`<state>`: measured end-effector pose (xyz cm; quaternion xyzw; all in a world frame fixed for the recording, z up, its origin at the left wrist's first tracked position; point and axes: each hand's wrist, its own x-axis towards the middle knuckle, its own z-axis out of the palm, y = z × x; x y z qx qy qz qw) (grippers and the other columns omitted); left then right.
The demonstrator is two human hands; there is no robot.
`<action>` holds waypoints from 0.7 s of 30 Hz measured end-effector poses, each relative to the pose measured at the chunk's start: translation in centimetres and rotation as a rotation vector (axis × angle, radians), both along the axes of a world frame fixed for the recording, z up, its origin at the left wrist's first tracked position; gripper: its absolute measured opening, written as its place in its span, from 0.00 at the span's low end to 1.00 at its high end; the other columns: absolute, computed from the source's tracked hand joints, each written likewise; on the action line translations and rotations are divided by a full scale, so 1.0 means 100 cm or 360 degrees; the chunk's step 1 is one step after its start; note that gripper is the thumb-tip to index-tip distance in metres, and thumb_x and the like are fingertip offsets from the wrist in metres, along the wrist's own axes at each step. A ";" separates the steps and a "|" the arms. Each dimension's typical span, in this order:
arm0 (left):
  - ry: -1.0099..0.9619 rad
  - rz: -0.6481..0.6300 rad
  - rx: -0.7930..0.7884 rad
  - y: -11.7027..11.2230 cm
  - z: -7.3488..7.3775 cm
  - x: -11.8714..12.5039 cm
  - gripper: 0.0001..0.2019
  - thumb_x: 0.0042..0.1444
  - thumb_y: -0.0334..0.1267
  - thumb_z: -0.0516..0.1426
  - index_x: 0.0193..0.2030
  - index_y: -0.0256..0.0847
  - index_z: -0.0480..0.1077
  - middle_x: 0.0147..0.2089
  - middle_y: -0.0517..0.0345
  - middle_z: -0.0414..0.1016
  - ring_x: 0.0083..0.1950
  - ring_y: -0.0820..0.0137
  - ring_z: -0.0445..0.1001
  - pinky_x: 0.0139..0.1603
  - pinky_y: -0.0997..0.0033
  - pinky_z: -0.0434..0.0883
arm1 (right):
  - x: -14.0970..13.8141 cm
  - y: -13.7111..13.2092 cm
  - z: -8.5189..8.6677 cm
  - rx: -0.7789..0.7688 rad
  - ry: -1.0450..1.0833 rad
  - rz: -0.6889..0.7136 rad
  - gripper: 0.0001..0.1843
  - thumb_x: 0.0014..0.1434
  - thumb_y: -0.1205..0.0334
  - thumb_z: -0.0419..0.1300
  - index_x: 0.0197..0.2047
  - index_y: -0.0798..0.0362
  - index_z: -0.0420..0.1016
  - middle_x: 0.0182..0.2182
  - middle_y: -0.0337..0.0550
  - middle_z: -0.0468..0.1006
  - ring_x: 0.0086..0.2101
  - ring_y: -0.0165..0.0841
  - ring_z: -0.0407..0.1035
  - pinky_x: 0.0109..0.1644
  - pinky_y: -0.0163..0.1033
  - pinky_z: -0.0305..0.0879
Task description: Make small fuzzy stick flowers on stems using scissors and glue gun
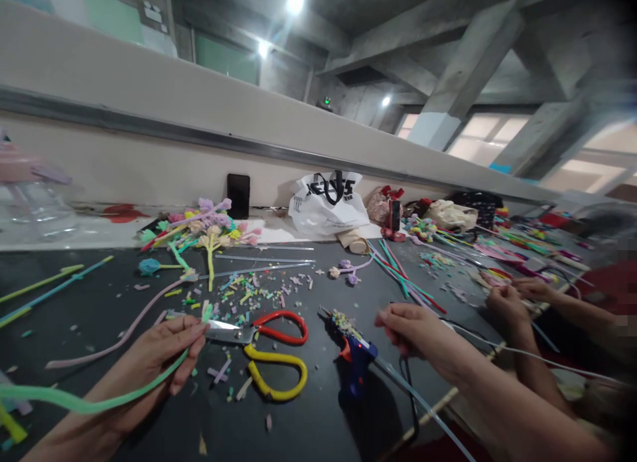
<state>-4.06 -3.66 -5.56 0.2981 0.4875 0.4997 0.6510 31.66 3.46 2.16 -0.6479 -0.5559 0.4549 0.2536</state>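
- The left hand [174, 346] is pinching a fuzzy green strip [94, 405] near its upper end, fingertips closed on it; the strip is curving across the palm and running off toward the left edge.
- The right hand [411, 324] is hovering over the counter [318, 432], well apart from the left, its fingers curling together; whether they are gripping anything, I cannot tell.
- A pair of scissors [242, 334] is lying just beside the left fingertips, its blades pointing at them, its red and yellow handles spreading toward the middle.
- A blue glue gun [359, 359] is resting between the scissors and the right hand, small scraps [343, 321] clustering around its front; a clear glue stick [421, 399] is extending from its rear.
- Beyond the left hand, a pink stem [127, 332] is curving over the dark surface, and a blue flower [149, 267] is lying near a heap of colourful fuzzy flowers [199, 226].
- Cut bits are littering the middle, while a purple flower sprig [352, 276] is lying past them, near a bundle of red and teal strips [408, 273].
- Along the back, a black phone [239, 196] is leaning against the wall and a white bag [326, 206] is standing to its right.
- At far right, a co-worker's hands [506, 301] are working close together above the counter.
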 end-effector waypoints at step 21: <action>-0.0020 0.0004 0.0150 0.002 0.007 0.026 0.15 0.51 0.44 0.56 0.20 0.38 0.62 0.11 0.68 0.58 0.10 0.81 0.53 0.10 0.83 0.54 | -0.105 0.138 -0.062 0.0381 -0.0959 0.0591 0.14 0.60 0.60 0.54 0.49 0.54 0.67 0.47 0.43 0.69 0.44 0.38 0.67 0.44 0.45 0.66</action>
